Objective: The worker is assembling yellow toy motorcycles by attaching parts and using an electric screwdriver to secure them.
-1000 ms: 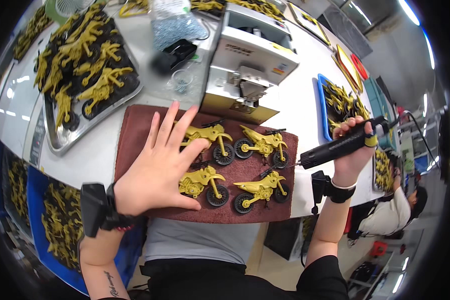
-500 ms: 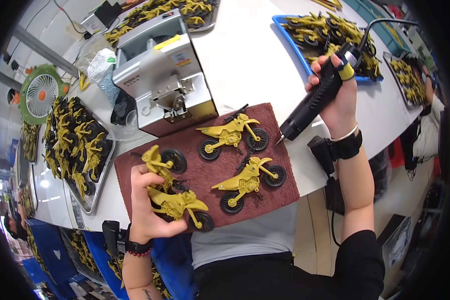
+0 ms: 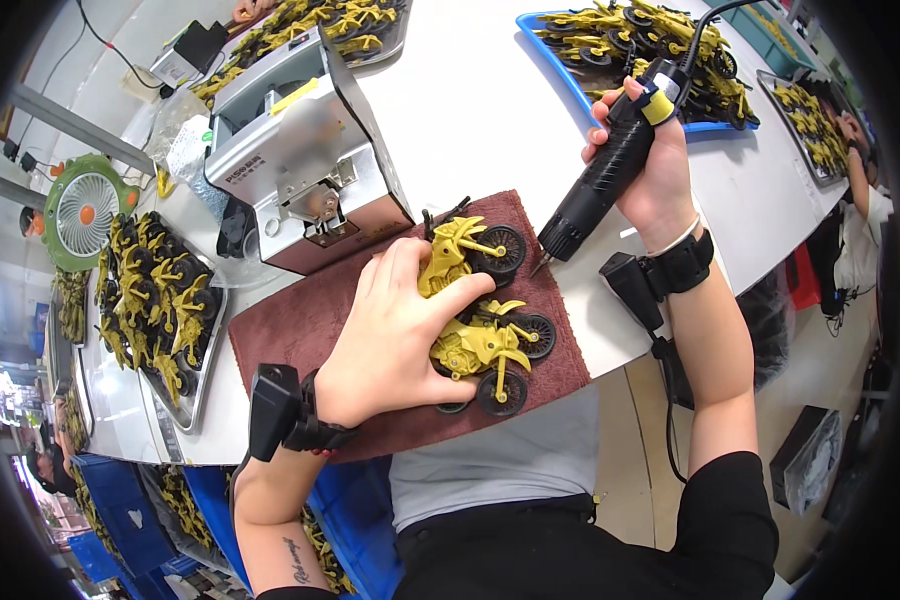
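My left hand (image 3: 395, 320) is curved over a cluster of yellow toy motorcycles with black wheels on a brown cloth (image 3: 290, 330). Its fingers lie against the upper motorcycle (image 3: 450, 250), and the thumb presses by the lower motorcycle (image 3: 480, 350). Part of another motorcycle's wheel (image 3: 536, 336) shows between them; the palm hides the rest. In my right hand (image 3: 660, 185) is a black corded electric screwdriver (image 3: 600, 180) with a yellow band. Its bit points down-left, above the cloth's right edge and apart from the motorcycles.
A grey metal screw-feeding machine (image 3: 305, 160) stands behind the cloth. Motorcycles fill a metal tray (image 3: 205, 370) at left and a blue tray (image 3: 580, 95) at back right. A green fan (image 3: 85, 210) stands far left. Another person's hand (image 3: 850, 130) is at far right.
My left hand has moved right across the cloth with the two motorcycles it held, now up against the ones on the right. The screwdriver has shifted slightly left and up.
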Demonstrator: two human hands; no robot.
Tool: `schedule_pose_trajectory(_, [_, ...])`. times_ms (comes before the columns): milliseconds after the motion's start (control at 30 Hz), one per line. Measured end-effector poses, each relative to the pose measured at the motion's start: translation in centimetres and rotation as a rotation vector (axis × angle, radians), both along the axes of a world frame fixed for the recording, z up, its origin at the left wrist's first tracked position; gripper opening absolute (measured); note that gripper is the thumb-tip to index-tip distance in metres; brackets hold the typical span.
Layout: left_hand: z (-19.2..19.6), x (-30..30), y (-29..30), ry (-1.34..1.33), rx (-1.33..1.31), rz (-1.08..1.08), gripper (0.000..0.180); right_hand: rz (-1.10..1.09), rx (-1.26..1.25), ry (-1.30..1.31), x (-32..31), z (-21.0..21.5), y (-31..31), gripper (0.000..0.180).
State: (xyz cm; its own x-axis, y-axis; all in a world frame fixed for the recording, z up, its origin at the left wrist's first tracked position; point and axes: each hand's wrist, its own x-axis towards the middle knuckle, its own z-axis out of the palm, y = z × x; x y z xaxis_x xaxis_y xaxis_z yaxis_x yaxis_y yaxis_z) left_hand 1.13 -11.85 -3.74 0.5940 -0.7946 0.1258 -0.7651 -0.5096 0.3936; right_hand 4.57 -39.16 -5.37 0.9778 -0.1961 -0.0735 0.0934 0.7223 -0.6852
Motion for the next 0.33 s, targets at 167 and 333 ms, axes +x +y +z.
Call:
schedule_pose_trajectory(167, [-0.3,-1.2,0.6,-0.041,0.035,0.108,0.074,-0.003,-0.023,0.012,0.3,-0.4,-0.1,0.025])
schedule_pose_trajectory(333, [0.7,-4.0,4.4,0.029,0.113,0.284,0.074,0.128,-0.014,-0.059,1.8,-1.5,0.7,0.029])
